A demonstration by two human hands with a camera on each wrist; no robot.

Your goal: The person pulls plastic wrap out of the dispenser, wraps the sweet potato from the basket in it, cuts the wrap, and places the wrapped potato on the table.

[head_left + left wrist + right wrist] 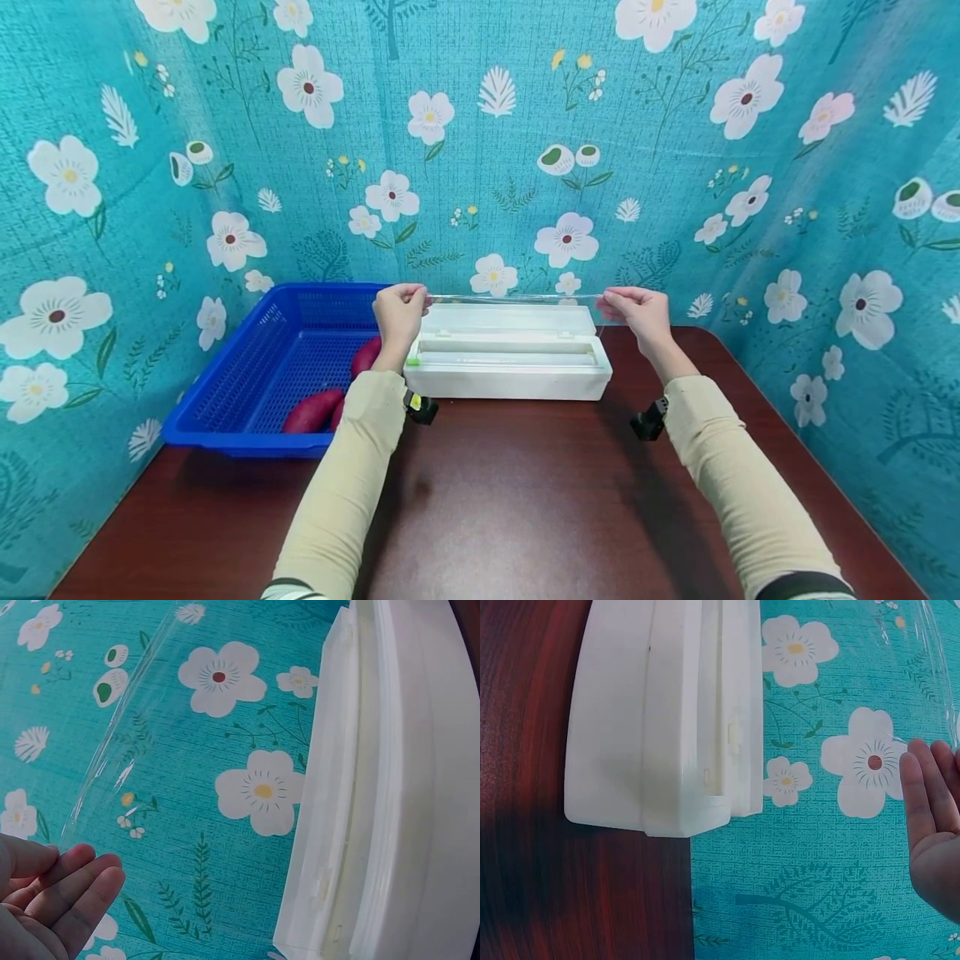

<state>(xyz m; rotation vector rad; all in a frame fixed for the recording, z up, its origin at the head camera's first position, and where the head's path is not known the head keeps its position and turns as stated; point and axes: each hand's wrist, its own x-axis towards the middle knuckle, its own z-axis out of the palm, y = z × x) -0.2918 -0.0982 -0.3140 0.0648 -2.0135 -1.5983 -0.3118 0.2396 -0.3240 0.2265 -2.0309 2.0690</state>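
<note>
A sheet of clear plastic wrap (517, 297) is stretched between both hands, its edge level above a white wrap dispenser box (510, 383). My left hand (401, 321) pinches the left corner between thumb and forefinger; the left wrist view shows that hand (60, 896) with the film (112, 735) running away from it. At the other corner my right hand (637, 312) pinches the film, its thumb out of frame in the right wrist view. The dispenser's lid (502, 318) stands raised at the back, and a roll (506, 359) lies inside.
On the left stands a blue plastic basket (225, 446) holding several red-skinned sweet potatoes (311, 411), partly behind the left forearm. Everything rests on a dark brown table (525, 500). A flowered teal cloth (480, 183) hangs along the back and sides.
</note>
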